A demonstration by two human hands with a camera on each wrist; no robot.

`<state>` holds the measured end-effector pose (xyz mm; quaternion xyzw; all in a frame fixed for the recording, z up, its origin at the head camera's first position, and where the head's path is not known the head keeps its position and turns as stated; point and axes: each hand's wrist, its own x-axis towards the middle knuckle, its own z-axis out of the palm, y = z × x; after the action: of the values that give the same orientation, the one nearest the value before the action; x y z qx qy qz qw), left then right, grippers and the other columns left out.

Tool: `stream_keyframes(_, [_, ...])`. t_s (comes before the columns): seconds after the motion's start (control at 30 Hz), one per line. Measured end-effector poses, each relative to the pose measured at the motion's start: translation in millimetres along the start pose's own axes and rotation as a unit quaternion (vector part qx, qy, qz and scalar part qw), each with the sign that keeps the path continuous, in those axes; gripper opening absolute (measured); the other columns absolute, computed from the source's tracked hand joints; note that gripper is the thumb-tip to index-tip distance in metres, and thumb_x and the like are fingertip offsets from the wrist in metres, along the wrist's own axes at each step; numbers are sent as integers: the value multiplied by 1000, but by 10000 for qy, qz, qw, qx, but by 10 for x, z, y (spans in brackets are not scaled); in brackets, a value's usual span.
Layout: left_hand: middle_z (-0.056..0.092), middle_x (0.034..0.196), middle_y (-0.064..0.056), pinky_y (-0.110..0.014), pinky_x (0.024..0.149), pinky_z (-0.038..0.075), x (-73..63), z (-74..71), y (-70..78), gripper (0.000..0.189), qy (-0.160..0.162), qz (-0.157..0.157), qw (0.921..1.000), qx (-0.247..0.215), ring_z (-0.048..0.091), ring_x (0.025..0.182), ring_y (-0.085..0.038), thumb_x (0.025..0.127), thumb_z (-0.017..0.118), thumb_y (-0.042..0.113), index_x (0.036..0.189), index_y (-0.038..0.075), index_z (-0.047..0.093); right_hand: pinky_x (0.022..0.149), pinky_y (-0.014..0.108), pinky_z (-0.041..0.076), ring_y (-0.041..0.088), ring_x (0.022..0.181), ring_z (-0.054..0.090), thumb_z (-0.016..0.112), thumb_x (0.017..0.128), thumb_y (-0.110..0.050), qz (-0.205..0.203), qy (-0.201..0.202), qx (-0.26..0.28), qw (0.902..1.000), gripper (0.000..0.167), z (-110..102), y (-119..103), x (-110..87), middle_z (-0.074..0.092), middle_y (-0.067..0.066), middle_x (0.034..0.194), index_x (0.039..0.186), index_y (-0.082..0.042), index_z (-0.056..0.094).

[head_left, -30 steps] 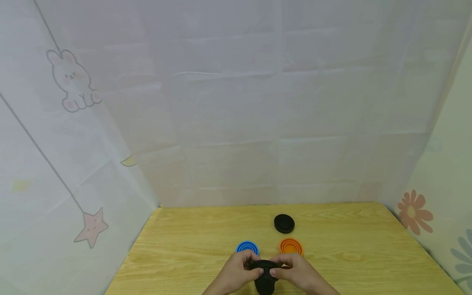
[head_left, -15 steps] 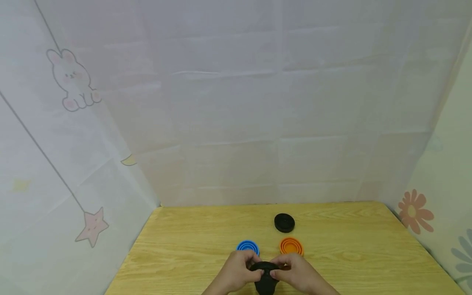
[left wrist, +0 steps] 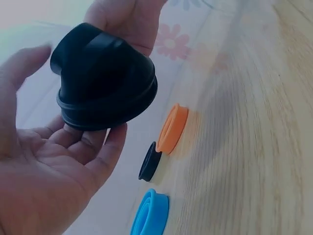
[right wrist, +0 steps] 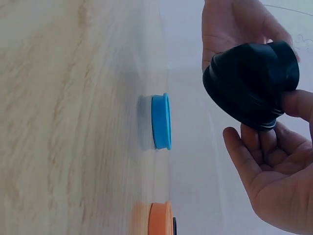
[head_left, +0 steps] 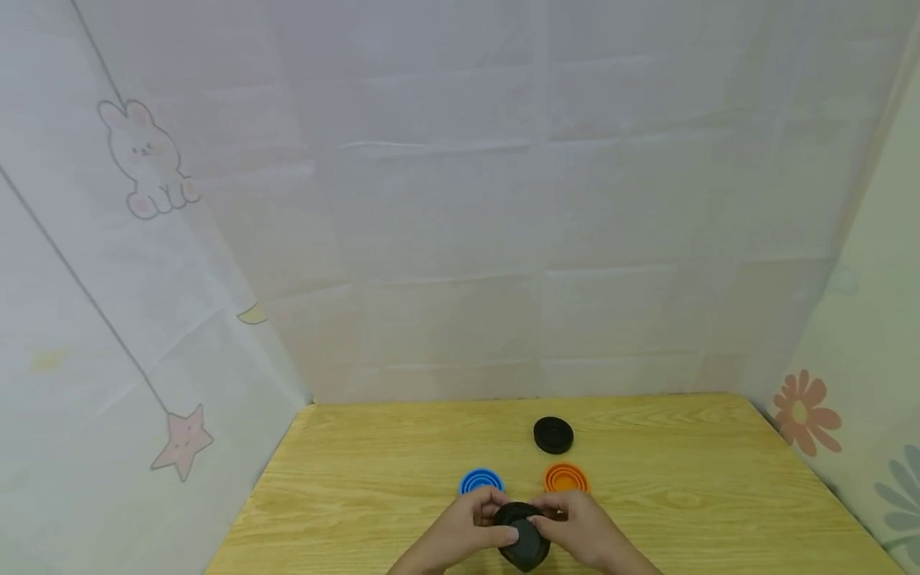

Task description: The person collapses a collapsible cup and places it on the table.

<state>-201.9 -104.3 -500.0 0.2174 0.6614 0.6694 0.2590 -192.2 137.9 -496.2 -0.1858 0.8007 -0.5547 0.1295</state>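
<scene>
Both hands hold a black collapsible cup (head_left: 528,547) above the near part of the table. My left hand (head_left: 463,527) has its thumb on the cup's base and fingers under the rim. On the other side, my right hand (head_left: 578,527) pinches it with thumb and fingers. The wrist views show the cup (left wrist: 105,78) partly folded, its side wall dented and slanted. Just beyond the hands sit a blue collapsed cup (head_left: 481,481) on the left and an orange collapsed cup (head_left: 567,479) on the right. The cup's opening faces away and is hidden.
A black collapsed cup (head_left: 553,435) lies flat farther back on the wooden table (head_left: 683,479). A pale fabric backdrop (head_left: 446,239) rises at the table's far edge, with printed side panels to the left and right.
The held black cup has tilted so that its base faces the head camera, and it looks shorter and more squashed. The left thumb has slid onto the base. The other cups stay put.
</scene>
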Motion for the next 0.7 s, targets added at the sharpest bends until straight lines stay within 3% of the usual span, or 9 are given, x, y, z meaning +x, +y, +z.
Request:
stream_keyframes(0.13, [72,111,-10,-26,85,57,0,-3,0,36,-136,103,9997,-182,70,100,-17,98,68,17,126,-3,57,73,23,56,15,87,67,68,98,-20,-32,146,100,9998,20,32,-15,-8,73,5,101,109,-5,75])
stream_keyframes(0.37, [70,115,-11,-25,88,56,20,2,0,37,179,152,9990,-391,69,103,-17,99,66,16,127,-6,57,75,23,57,13,88,68,66,99,-23,-23,367,97,9993,30,59,-62,-17,73,5,101,116,0,72])
stream_keyframes(0.47, [69,115,-10,-27,89,56,31,3,14,38,388,106,9988,-295,68,103,-20,98,69,20,126,-4,60,78,23,55,13,93,67,64,101,-26,-14,271,147,9995,32,40,-56,-22,73,5,106,119,-1,71])
stream_keyframes(0.53, [69,114,-9,-29,88,56,40,2,25,37,520,93,9985,-163,67,102,-21,97,70,22,124,-2,63,80,25,57,16,99,68,61,103,-27,13,94,474,9988,36,23,-41,-24,72,8,112,124,1,68])
stream_keyframes(0.7, [68,112,-8,-29,85,57,46,4,35,35,738,147,9972,39,67,101,-21,97,70,22,122,-1,65,89,41,58,25,107,66,57,105,-30,129,-288,1046,9940,44,-9,-24,-25,68,13,121,134,3,61])
